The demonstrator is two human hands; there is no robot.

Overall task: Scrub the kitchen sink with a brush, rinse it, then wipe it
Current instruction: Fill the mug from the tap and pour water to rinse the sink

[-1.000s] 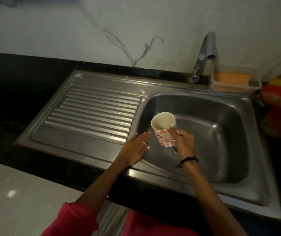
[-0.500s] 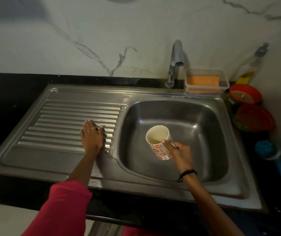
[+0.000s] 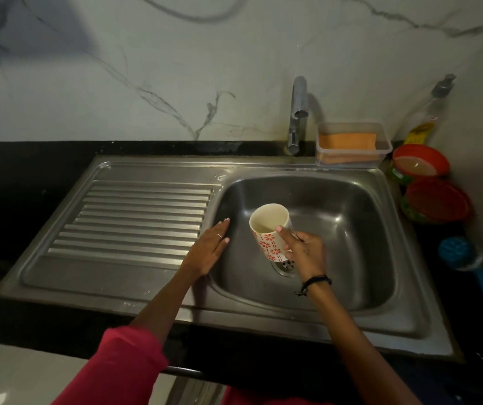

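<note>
A steel sink with a ribbed draining board on its left fills the middle of the head view. My right hand grips a white mug with red flowers by its handle side, tilted over the basin above the drain. A little liquid shows inside the mug. My left hand lies flat with straight fingers on the sink's left rim, between basin and draining board. A blue brush lies on the dark counter at the right.
A tap stands behind the basin. Beside it sits a clear tub with an orange sponge. Two red-lidded containers and a soap dispenser bottle crowd the right corner. Black counter surrounds the sink.
My left hand slid from the draining board's ribs rightward onto the basin's left rim. The mug stays in my right hand over the basin. The view shifted slightly.
</note>
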